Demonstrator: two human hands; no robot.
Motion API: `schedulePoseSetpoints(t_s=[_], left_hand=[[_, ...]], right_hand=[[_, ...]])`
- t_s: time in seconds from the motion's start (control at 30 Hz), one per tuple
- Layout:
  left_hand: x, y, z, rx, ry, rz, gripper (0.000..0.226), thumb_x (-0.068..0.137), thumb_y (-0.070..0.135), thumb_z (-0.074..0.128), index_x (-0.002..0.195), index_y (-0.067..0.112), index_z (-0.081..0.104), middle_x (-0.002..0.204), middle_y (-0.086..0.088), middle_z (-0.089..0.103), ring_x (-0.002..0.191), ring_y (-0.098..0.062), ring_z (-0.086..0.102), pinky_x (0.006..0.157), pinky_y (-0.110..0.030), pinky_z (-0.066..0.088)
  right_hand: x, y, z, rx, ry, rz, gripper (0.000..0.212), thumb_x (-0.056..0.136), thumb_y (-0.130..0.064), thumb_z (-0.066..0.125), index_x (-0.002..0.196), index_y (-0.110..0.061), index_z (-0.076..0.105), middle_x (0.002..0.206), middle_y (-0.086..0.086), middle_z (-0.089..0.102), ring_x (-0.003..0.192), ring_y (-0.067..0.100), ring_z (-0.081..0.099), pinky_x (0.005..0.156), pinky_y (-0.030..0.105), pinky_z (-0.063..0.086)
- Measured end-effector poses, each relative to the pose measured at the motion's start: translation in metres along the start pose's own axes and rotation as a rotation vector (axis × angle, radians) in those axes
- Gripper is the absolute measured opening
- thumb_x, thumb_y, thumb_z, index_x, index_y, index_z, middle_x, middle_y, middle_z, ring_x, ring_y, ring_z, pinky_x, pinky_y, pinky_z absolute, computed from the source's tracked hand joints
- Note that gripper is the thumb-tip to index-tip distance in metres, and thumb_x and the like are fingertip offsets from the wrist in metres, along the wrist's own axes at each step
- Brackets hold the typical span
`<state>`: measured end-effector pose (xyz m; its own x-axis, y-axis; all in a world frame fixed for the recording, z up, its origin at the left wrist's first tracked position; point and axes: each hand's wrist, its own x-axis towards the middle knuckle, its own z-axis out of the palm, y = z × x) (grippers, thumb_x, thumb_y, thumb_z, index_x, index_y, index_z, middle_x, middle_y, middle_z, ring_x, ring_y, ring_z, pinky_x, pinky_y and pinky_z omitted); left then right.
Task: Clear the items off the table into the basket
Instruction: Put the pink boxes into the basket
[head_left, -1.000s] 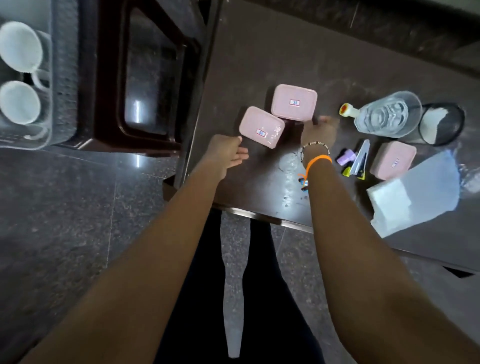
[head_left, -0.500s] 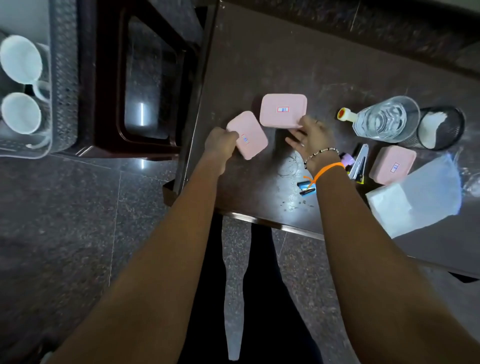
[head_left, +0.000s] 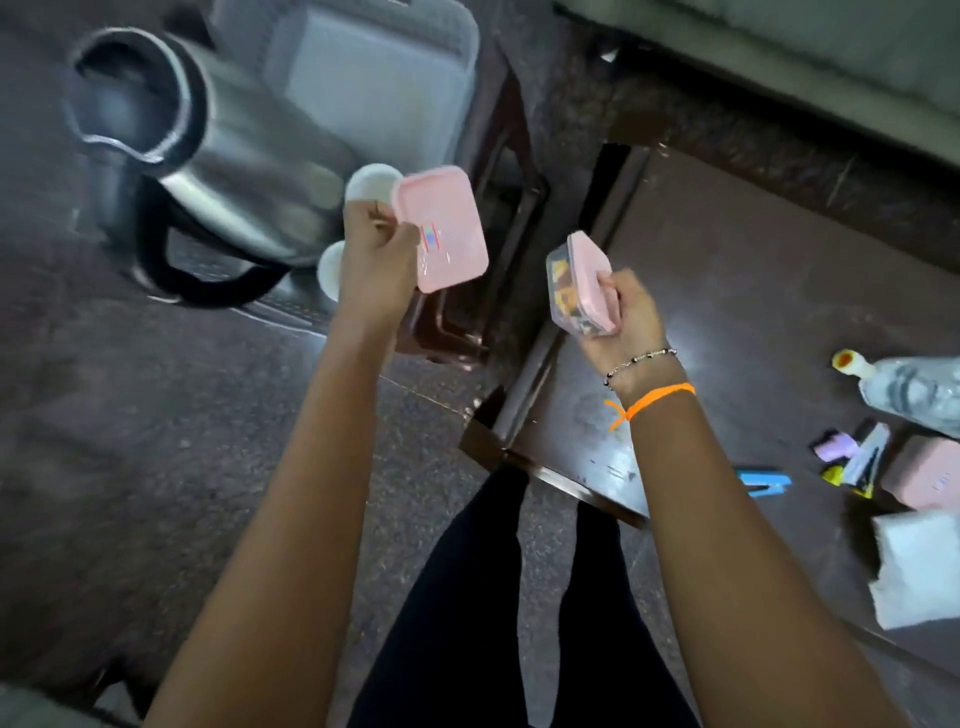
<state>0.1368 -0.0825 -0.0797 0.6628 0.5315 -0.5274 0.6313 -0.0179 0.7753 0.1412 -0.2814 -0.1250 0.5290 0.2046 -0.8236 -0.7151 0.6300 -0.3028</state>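
My left hand (head_left: 375, 254) grips a pink lidded box (head_left: 441, 228), lifted off the table and held over the dark stool beside the basket (head_left: 363, 78). My right hand (head_left: 621, 317) holds a second pink lidded box (head_left: 582, 283) tilted on its side above the table's left end, its clear wall showing colourful contents. The grey basket stands at the upper left and holds a steel kettle (head_left: 208, 171) and two white cups (head_left: 369, 179). A third pink box (head_left: 930, 473) lies on the dark table (head_left: 727, 291) at the right edge.
On the table at the right lie a clear glass bottle (head_left: 909, 389), a blue clip (head_left: 766, 480), a purple item (head_left: 831, 447), a stapler (head_left: 865, 462) and white folded paper (head_left: 919, 566). A dark stool (head_left: 498, 208) stands between table and basket. My legs are below.
Both hands have taken hold of the two pink boxes and lifted them off the table. They moved left toward the basket, and the view swung left with them.
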Motion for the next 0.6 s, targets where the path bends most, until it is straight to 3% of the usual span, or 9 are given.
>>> schedulePoseSetpoints(t_s=[0.1,0.17,0.23,0.3,0.37,0.43,0.5,0.53,0.6], left_hand=[[0.039,0.028,-0.019,0.105,0.029,0.077,0.018,0.08,0.005,0.039,0.082,0.022,0.039,0.082,-0.001,0.054,0.078,-0.024,0.058,0.068,-0.037,0.048],[0.059,0.043,-0.016,0.249,0.063,0.149,0.019,0.082,0.002,0.037,0.088,0.02,0.038,0.095,-0.007,0.057,0.095,-0.027,0.059,0.081,-0.036,0.047],[0.082,0.055,-0.012,0.388,0.047,0.228,0.019,0.085,-0.001,0.036,0.092,0.017,0.04,0.112,-0.016,0.058,0.109,-0.029,0.056,0.087,-0.032,0.039],[0.101,0.062,-0.002,0.506,0.034,0.213,0.026,0.088,0.0,0.036,0.113,0.006,0.044,0.126,-0.019,0.055,0.117,-0.032,0.051,0.09,-0.03,0.035],[0.119,0.063,0.006,0.539,0.037,0.124,0.036,0.09,0.003,0.036,0.126,0.001,0.04,0.131,-0.018,0.053,0.121,-0.032,0.05,0.095,-0.033,0.037],[0.132,0.058,0.011,0.542,0.018,0.055,0.036,0.09,0.004,0.039,0.126,0.002,0.042,0.132,-0.017,0.053,0.122,-0.031,0.05,0.098,-0.033,0.039],[0.142,0.051,0.011,0.527,-0.032,0.033,0.028,0.088,0.003,0.043,0.114,0.005,0.054,0.121,-0.016,0.059,0.116,-0.029,0.054,0.095,-0.032,0.043],[0.145,0.047,0.011,0.505,-0.067,0.031,0.02,0.087,0.0,0.043,0.096,0.009,0.06,0.105,-0.014,0.063,0.105,-0.027,0.057,0.088,-0.031,0.046],[0.148,0.046,0.012,0.407,-0.116,0.012,0.03,0.086,-0.002,0.041,0.063,0.015,0.048,0.081,-0.009,0.058,0.086,-0.02,0.051,0.072,-0.028,0.047]], right_hand=[[0.003,0.008,0.051,-0.08,-0.011,-0.063,0.062,0.073,0.001,0.034,0.128,0.025,0.02,0.108,0.018,0.039,0.098,0.028,0.042,0.072,0.03,0.043],[0.007,0.008,0.071,-0.05,-0.038,-0.059,0.05,0.08,0.004,0.033,0.126,0.024,0.028,0.106,0.02,0.041,0.101,0.029,0.042,0.074,0.029,0.041],[0.013,0.009,0.091,-0.089,0.01,-0.101,0.02,0.091,0.003,0.034,0.094,0.009,0.052,0.084,0.019,0.059,0.08,0.023,0.061,0.063,0.027,0.051],[0.022,0.006,0.105,-0.054,0.035,-0.137,0.027,0.092,0.004,0.041,0.068,-0.002,0.053,0.057,0.009,0.066,0.053,0.013,0.065,0.05,0.021,0.054],[0.028,0.005,0.116,-0.019,0.027,-0.176,0.029,0.092,0.003,0.044,0.066,-0.004,0.054,0.049,0.004,0.067,0.047,0.01,0.065,0.05,0.02,0.054],[0.034,0.004,0.124,-0.096,0.049,-0.202,0.025,0.092,-0.003,0.048,0.069,-0.009,0.054,0.055,0.001,0.068,0.055,0.01,0.063,0.056,0.022,0.053],[0.041,0.004,0.13,-0.311,0.135,-0.257,0.025,0.092,-0.01,0.052,0.067,-0.017,0.051,0.064,-0.002,0.06,0.06,0.008,0.053,0.059,0.02,0.046],[0.044,0.003,0.132,-0.43,0.178,-0.291,0.027,0.092,-0.013,0.053,0.065,-0.018,0.049,0.065,-0.003,0.055,0.058,0.006,0.047,0.056,0.018,0.041],[0.05,0.005,0.14,-0.561,0.221,-0.351,0.03,0.092,-0.014,0.053,0.063,-0.02,0.047,0.064,-0.002,0.051,0.053,0.006,0.043,0.049,0.016,0.036]])
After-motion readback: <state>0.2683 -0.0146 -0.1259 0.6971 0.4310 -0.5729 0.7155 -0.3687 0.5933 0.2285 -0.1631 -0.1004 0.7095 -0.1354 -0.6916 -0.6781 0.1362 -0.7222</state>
